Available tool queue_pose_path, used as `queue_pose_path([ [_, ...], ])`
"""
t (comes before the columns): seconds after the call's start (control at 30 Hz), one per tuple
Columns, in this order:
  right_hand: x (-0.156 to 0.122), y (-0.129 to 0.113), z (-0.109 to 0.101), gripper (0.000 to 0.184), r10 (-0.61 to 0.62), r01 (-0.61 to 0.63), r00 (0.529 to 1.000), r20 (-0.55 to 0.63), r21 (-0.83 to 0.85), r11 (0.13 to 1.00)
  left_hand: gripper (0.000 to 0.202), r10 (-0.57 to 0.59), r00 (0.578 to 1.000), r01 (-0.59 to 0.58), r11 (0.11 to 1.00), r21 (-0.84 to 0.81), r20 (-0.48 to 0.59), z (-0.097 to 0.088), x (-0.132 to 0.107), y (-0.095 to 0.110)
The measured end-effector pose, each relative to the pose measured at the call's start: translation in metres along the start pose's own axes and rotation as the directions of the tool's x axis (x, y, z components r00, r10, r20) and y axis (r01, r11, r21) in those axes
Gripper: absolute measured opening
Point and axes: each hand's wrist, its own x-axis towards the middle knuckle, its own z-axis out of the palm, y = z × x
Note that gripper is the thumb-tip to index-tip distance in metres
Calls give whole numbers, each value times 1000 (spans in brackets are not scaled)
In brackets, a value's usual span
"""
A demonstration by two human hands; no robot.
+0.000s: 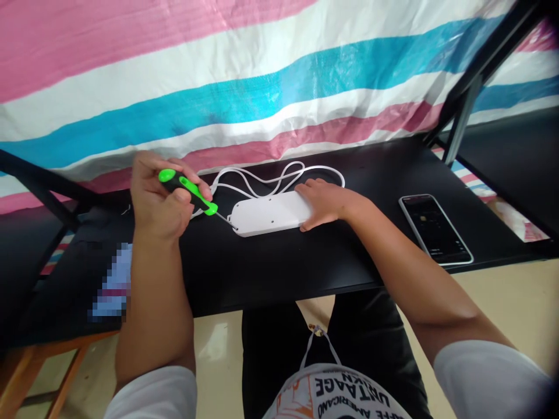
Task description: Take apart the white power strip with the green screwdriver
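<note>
**A:** What's furthest left on the black surface (279,273)?

**B:** A pixelated patch (111,285), too blurred to make out, just beside the person's left forearm.

**A:** And the left hand (159,198)?

**B:** Closed firmly around the handle of a green-and-black screwdriver (186,189), fingers wrapped over it and the thin shaft angled down and to the right.

**A:** Where does the tip end up?

**B:** At the left end of a white power strip (268,214), right at its edge. The strip lies flat on the surface, roughly in the middle, with a white cable (279,177) looping in loose curves behind it.

**A:** What's the right hand (325,203) doing?

**B:** It's open, palm down, fingers slightly spread, resting on the strip's right end and holding nothing.

**A:** Anything further right?

**B:** A smartphone (437,230) lies on the surface, well apart from that hand, its screen facing up and dark.

**A:** And behind it all?

**B:** A pink, white and blue striped tarp (262,99) hangs along the far side of the surface.
</note>
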Motion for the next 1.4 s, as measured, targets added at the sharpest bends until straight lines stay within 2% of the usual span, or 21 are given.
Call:
queue_pose_path([
  [0.07,0,-1,0,91,6,-6,1000,1,-5,1000,46,-23,1000,24,998,-61,7,7,3,3],
  [0.17,-2,-3,-2,92,10,-10,1000,-2,1,1000,49,-154,983,170,969,-179,100,14,5,8],
  [0.23,-2,-4,-2,93,13,-13,1000,-3,7,1000,48,-211,968,234,954,-189,138,14,5,11],
  [0.37,-4,-5,-4,95,22,-22,1000,-3,19,1000,42,-194,981,196,971,-138,31,7,0,12],
  [0.47,-5,-6,-5,96,24,-24,1000,2,27,999,44,-109,994,107,992,-61,-33,6,-3,9],
  [0.53,-5,-8,-6,96,28,-28,1000,4,25,999,45,-70,997,68,996,-52,-35,7,-4,7],
  [0.6,-5,-8,-6,96,30,-30,1000,1,23,999,43,-90,996,93,990,-108,26,9,-3,5],
  [0.73,-5,-8,-5,97,25,-25,1000,-7,29,999,43,-208,964,242,943,-228,164,9,1,7],
  [0.83,-5,-7,-4,98,24,-24,1000,-6,34,999,49,-284,944,317,921,-226,166,4,1,9],
  [0.9,-5,-7,-3,99,23,-23,1000,-13,31,999,46,-300,940,327,925,-191,161,-2,-2,8],
  [1.0,-4,-6,-2,100,24,-23,1000,-19,26,999,42,-181,970,201,973,-117,161,-11,-6,2],
  [1.1,-2,-5,-1,99,23,-22,1000,-14,26,999,44,-101,991,107,992,-68,87,-12,-6,0],
  [1.17,-2,-5,-1,99,20,-19,1000,-22,28,999,46,-149,987,153,986,-60,63,-6,-4,4],
  [1.3,-2,-4,-1,100,14,-13,999,-28,32,999,53,-235,963,257,950,-178,133,10,3,16],
  [1.4,-2,-5,-1,98,16,-15,1000,-25,32,999,54,-304,945,324,925,-201,125,9,3,17],
])
